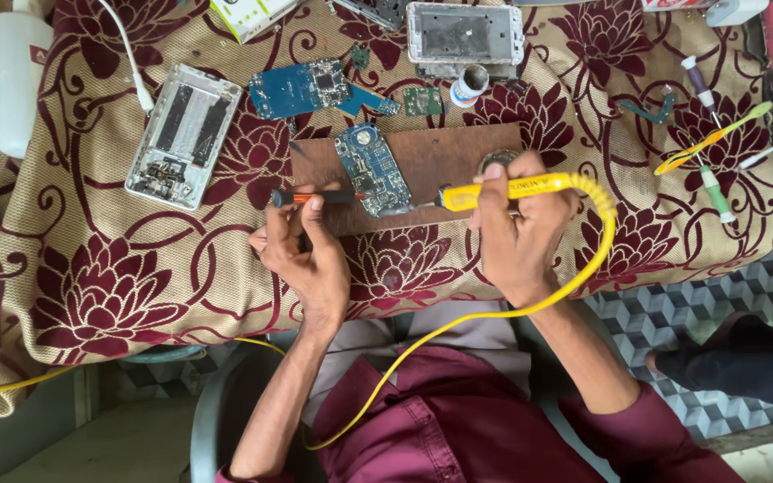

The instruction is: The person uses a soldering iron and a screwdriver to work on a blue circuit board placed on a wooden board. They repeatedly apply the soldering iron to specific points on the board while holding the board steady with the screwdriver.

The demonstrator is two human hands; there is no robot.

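Blue circuit board (pixel 370 170) | between left hand (pixel 301 255) and right hand (pixel 512 228)

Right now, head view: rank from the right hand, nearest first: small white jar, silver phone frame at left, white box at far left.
From the right hand:
1. Small white jar, up and slightly left of it.
2. Silver phone frame, left, past the left hand.
3. White box, far left edge.
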